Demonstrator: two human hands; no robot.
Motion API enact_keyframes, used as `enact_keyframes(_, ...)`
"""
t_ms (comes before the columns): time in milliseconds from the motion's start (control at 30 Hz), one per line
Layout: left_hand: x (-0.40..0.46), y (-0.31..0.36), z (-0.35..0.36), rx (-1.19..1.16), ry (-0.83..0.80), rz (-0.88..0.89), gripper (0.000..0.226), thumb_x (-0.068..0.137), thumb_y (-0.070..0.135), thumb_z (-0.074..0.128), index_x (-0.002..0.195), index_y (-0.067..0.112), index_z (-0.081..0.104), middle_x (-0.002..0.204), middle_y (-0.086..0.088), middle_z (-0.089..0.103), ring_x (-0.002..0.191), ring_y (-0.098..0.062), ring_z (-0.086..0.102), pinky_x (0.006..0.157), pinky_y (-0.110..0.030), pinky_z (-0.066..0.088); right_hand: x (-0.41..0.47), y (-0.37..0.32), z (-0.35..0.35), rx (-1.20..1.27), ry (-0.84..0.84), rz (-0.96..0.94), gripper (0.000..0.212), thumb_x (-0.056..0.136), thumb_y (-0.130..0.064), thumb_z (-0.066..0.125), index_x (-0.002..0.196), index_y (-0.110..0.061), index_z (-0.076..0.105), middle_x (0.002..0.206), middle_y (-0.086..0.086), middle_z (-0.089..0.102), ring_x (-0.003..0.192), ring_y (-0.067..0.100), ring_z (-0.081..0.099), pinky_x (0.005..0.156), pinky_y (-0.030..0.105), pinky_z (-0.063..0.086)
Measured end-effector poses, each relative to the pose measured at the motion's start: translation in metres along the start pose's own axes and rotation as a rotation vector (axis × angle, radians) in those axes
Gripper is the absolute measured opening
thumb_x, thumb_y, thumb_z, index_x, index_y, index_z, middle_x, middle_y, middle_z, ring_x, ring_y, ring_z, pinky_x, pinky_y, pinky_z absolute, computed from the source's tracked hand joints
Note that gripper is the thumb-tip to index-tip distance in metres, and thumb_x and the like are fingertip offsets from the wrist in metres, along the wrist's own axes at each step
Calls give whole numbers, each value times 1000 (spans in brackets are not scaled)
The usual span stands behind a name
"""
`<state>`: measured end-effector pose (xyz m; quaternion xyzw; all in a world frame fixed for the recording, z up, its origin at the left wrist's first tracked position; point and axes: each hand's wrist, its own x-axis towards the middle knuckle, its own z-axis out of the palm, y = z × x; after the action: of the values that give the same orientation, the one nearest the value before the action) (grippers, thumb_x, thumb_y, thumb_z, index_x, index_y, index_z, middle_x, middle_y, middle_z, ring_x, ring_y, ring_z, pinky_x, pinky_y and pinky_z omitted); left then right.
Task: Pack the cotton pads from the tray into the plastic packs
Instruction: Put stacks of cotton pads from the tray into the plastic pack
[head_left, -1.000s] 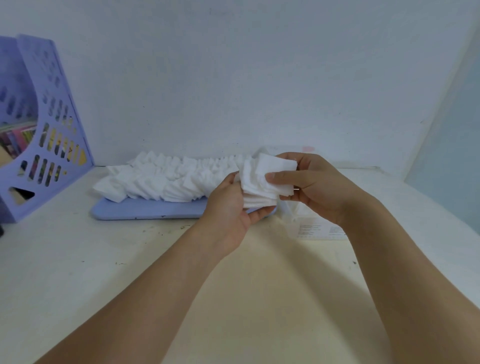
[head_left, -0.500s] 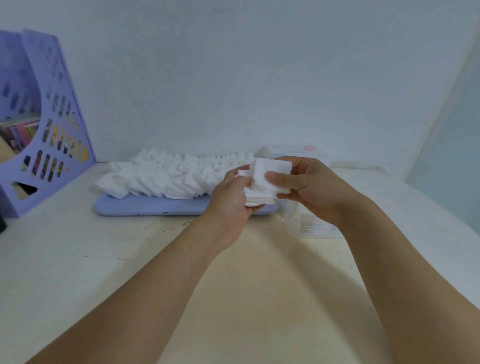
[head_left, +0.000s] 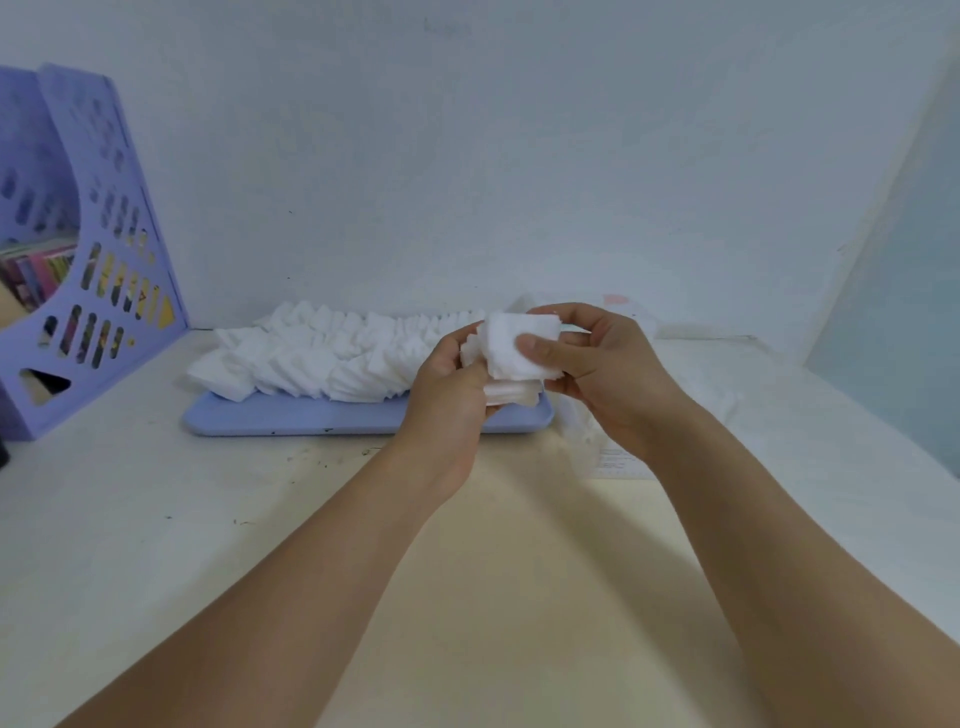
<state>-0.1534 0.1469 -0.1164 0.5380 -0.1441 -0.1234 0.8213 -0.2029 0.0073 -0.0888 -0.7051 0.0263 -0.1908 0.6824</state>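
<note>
Left hand (head_left: 451, 387) and right hand (head_left: 602, 371) both curled round small stack of cotton pads (head_left: 514, 353), held above right end of tray; right thumb pressed on stack's front face. Table (head_left: 156, 519) pale, speckled. File holder (head_left: 88, 249) lilac, far left. Tray (head_left: 291, 418) lilac, carrying long row of pads (head_left: 322, 358). Plastic packs (head_left: 613, 462) clear, just right of tray, partly hidden by right hand.

White cotton pads (head_left: 332, 358), pale blue tray (head_left: 291, 418), lilac perforated file rack (head_left: 111, 270), cream table (head_left: 519, 597)
</note>
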Motion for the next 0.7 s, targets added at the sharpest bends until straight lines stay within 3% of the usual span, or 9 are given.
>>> enact_keyframes(100,-1,2,4,-132,26,-47,25,103,8,49,121,6,66,116,-14,73,104,-27,72,91,-40,59,-1,2,5,-28,31,-26,37,81,-7,82,114,-6,68,97,15,77,86,25,76,74,33,62)
enact_keyframes(200,-2,2,5,-240,19,-101,34,106,33,47,118,7,66,110,-13,75,98,-24,73,90,-41,58,-3,6,12,-75,6,-25,41,78,-6,85,115,-8,68,90,15,77,78,22,76,63,24,57)
enact_keyframes(300,0,-4,4,-98,20,-66,25,105,15,49,124,12,63,109,-10,74,95,-21,72,91,-40,55,-4,6,13,-149,2,-39,43,81,-12,84,120,-16,67,86,14,74,76,23,74,62,19,52)
enact_keyframes(367,2,-6,3,-90,87,-67,24,104,8,46,116,17,65,116,-11,70,99,-22,68,91,-39,54,0,5,12,-206,72,-82,40,87,-17,78,125,-25,65,107,4,73,93,18,71,71,19,53)
enact_keyframes(467,6,-4,0,-207,108,-116,25,103,6,46,117,14,64,121,-12,67,103,-24,65,84,-34,55,4,1,11,-193,189,-127,40,98,-37,60,137,-35,55,136,-12,55,120,4,56,102,34,50)
enact_keyframes(567,7,-1,-2,-404,-16,-266,28,101,7,43,121,2,63,114,-14,68,98,-25,65,87,-34,53,-4,2,19,-251,58,-204,57,92,-60,45,147,-42,43,152,-20,39,140,0,37,118,36,34)
enact_keyframes(633,-1,1,-1,-498,-166,-360,35,100,13,42,126,-1,60,114,-14,64,97,-23,65,90,-32,52,-12,4,27,-390,-63,-288,64,91,-63,47,150,-41,39,155,-21,35,142,-4,31,118,30,28)
enact_keyframes(700,-5,2,-2,-532,-281,-429,39,99,19,43,130,3,60,124,-10,61,111,-22,63,101,-30,47,-17,9,32,-572,-145,-381,69,86,-62,57,149,-37,42,156,-18,35,144,-3,30,119,33,29)
